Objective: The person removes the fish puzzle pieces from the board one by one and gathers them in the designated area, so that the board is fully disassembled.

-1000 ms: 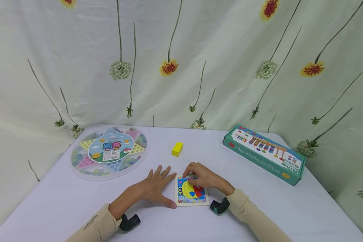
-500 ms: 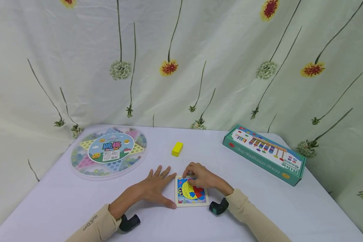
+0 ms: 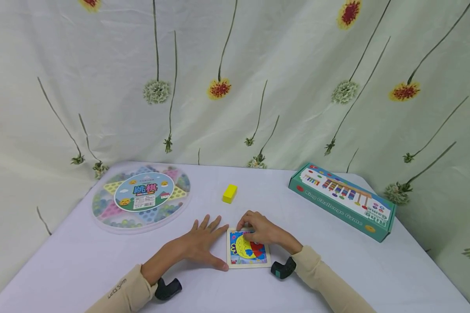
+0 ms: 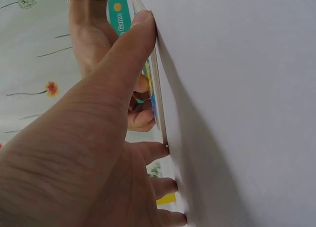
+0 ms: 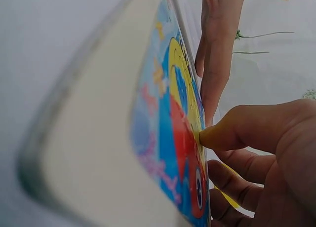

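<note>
A square fish puzzle (image 3: 235,258) in a pale wooden frame lies on the white table in the head view, its yellow and red fish partly covered. My left hand (image 3: 203,243) rests beside it with fingers spread, thumb and a fingertip at the frame's left edge. Over the upper part of the puzzle is my right hand (image 3: 261,228), fingers bent. In the right wrist view its thumb (image 5: 217,135) touches the yellow of the fish (image 5: 180,89). The other fingertips are hidden behind the board there, and I cannot tell whether they pinch a piece.
Behind the hands lies a yellow block (image 3: 229,193). A round Chinese checkers set (image 3: 142,193) sits at the back left, and a green Ring Challenge Game box (image 3: 340,200) at the back right. A flowered cloth (image 3: 290,56) hangs behind the table (image 3: 219,291).
</note>
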`<state>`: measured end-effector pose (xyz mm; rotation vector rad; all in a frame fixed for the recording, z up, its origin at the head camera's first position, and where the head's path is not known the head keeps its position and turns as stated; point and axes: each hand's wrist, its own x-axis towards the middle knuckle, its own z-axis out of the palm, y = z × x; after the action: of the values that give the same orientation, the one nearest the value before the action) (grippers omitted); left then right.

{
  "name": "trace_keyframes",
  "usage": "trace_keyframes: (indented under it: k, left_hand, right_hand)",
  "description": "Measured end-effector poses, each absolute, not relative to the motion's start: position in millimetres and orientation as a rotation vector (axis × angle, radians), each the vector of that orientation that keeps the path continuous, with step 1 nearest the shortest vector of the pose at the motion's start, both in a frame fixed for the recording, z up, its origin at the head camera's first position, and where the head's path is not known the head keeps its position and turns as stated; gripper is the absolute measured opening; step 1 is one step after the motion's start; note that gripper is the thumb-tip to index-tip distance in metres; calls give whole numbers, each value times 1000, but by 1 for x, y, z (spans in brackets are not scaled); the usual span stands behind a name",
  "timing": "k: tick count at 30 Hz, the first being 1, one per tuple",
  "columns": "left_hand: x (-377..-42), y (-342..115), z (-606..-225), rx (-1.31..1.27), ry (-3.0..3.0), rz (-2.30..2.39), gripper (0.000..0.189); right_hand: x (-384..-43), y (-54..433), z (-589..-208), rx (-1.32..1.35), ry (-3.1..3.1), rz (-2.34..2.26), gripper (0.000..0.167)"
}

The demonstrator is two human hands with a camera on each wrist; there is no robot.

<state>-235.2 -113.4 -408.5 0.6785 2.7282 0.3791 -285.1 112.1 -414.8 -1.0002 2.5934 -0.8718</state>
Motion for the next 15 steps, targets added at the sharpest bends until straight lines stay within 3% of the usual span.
trace_keyframes:
  k: [15]
  left_hand:
    - [-235, -113, -409, 682, 2733, 359, 106]
  right_hand:
    - [-285, 114, -416, -988, 2552, -959, 15]
